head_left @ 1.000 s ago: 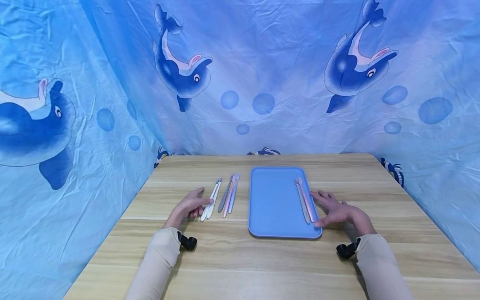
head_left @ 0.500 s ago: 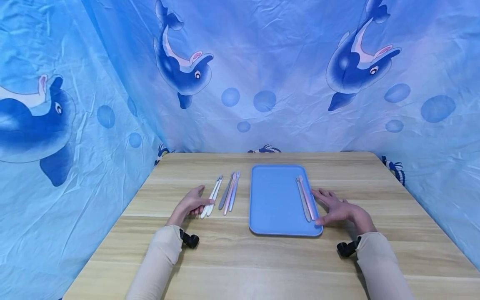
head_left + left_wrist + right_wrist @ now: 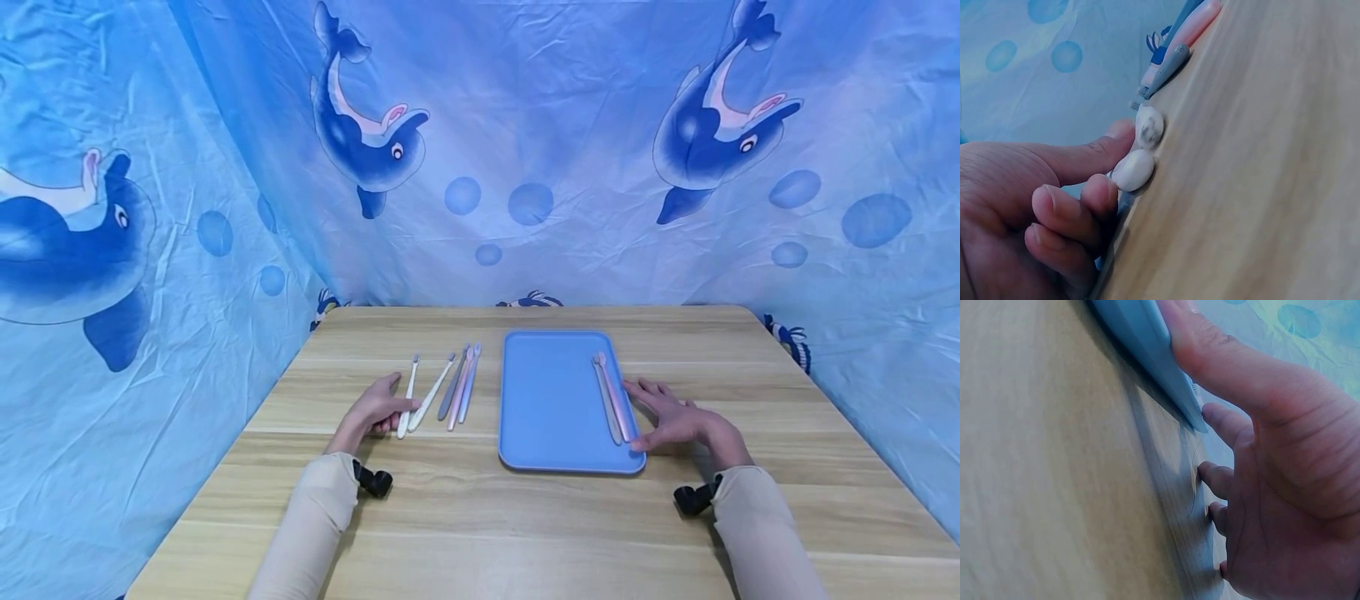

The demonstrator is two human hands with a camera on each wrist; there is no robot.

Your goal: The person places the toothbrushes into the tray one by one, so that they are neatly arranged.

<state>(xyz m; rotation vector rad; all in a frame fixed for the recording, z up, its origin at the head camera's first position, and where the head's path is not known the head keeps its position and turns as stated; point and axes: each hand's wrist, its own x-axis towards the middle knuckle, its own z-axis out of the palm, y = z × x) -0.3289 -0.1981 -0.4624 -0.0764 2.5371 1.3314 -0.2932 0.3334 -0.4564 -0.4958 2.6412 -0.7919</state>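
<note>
1) Left hand (image 3: 378, 406), 9 o'clock of tray: thumb and curled fingers nearly closed, pinching white toothbrush (image 3: 412, 379) by its handle on table (image 3: 480, 533)
2) Second white toothbrush (image 3: 433, 392) at pinched one's 3 o'clock, handle ends close, heads spread
3) Trio of toothbrushes (image 3: 460, 392), grey, pink, purple, between those and tray
4) Right hand (image 3: 671, 417) at 3 o'clock of blue tray (image 3: 551, 400): fingers spread wide, nothing gripped, thumb touching rim about 4 o'clock
5) Pair of toothbrushes (image 3: 615, 400), grey and pink, inside tray, 3 o'clock side
</note>
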